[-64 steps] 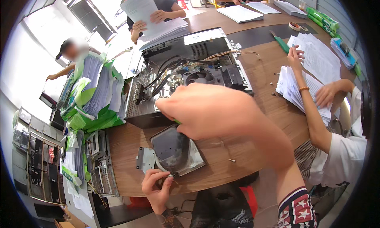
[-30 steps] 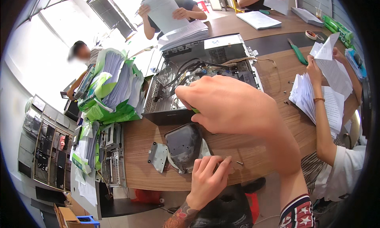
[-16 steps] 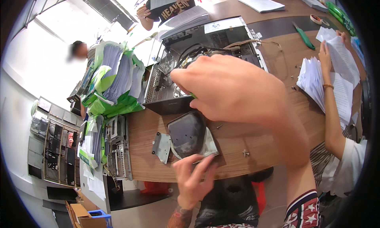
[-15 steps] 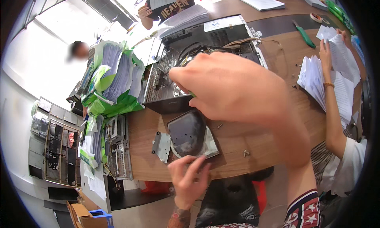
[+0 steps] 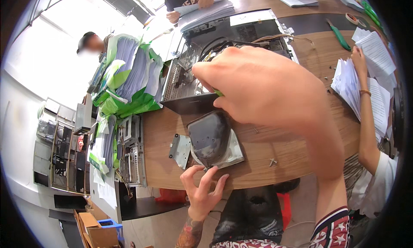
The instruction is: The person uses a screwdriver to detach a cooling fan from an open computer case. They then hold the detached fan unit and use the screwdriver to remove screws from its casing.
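The counter [image 5: 163, 140] carries an open case [image 5: 189, 105]. The right hand [image 5: 266, 89], closed, is over its near side. Before it lies a dark part [image 5: 211, 134]; the left hand [image 5: 202, 191], fingers curled, is at that part's near edge, grip unclear. Leftward, a bracket [image 5: 182, 150]; in the right hand, a mostly hidden green thing [image 5: 218, 92]; rightward, screws [image 5: 272, 162].

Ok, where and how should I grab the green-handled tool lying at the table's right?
Take the green-handled tool by its long handle, probably from the near right: it lies on the table with that end nearer and its narrow tip pointing away.
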`<state>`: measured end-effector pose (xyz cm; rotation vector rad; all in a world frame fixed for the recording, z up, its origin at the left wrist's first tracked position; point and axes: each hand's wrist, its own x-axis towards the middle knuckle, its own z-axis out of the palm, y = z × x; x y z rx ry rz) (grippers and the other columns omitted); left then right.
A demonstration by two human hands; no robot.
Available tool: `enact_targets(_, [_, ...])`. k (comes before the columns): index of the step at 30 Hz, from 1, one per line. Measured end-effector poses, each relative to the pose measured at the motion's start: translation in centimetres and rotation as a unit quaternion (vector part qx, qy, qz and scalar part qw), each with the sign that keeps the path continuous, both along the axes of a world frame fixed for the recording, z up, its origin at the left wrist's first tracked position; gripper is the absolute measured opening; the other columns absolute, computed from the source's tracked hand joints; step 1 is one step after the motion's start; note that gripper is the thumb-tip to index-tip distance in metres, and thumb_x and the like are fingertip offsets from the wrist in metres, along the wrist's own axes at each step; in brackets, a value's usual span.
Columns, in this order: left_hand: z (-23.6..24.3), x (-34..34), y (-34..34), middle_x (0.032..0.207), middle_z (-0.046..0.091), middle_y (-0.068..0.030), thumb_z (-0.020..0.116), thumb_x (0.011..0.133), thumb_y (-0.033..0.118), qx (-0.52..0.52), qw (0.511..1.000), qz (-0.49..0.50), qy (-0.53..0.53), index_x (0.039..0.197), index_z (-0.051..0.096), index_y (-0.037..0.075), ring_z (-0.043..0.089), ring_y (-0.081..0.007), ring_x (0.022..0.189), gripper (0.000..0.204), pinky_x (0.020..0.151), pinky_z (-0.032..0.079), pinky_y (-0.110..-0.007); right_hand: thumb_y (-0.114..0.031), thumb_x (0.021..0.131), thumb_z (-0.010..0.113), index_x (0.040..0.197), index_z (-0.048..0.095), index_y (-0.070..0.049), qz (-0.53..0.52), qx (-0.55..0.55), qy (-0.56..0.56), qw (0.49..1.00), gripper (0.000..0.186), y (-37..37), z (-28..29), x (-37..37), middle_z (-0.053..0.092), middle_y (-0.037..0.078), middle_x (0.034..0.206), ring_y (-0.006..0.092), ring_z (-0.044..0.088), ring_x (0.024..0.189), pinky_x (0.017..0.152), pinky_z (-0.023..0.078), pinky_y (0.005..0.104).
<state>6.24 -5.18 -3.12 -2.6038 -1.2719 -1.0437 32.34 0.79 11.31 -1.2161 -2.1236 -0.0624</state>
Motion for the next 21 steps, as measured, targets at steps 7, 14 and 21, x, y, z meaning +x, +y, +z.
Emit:
enact_targets(7, [0.0,-1.2,0.2,0.11,0.05,-0.0112,0.088,0.065,0.014,-0.016,0.999,0.025,-0.044,0.108,0.065,0.013,0.052,-0.0286,0.102,0.049,0.086,0.045,-0.04,-0.01,0.077,0.071,0.102,0.056,-0.005,0.012,0.032,0.009,0.999,0.03,0.2,-0.1,-0.1,0.064,0.01,0.094,0.0296,0.06,0.098,0.087,0.047,0.0394])
enact_targets(14, [0.7,2.6,-1.0,0.125,0.043,-0.0119,0.089,0.064,0.017,-0.017,1.0,0.018,0.01,0.112,0.069,0.017,0.041,-0.0308,0.118,0.053,0.097,0.038,-0.042,-0.008,0.077,0.069,0.095,0.054,-0.003,0.029,0.051,0.018,0.998,0.024,0.5,-0.4,0.0,0.065,0.013,0.091,0.0329,0.061,0.096,0.085,0.048,0.0414])
enact_targets(21, [0.5,2.7,-2.8,0.124,0.045,-0.0149,0.09,0.062,0.024,-0.021,0.999,0.021,0.024,0.115,0.067,0.014,0.041,-0.0322,0.116,0.058,0.097,0.034,-0.045,-0.007,0.078,0.068,0.092,0.055,-0.001,0.054,0.004,0.01,0.998,0.02,0.3,0.4,-0.2,0.066,0.016,0.087,0.036,0.063,0.092,0.08,0.049,0.0435])
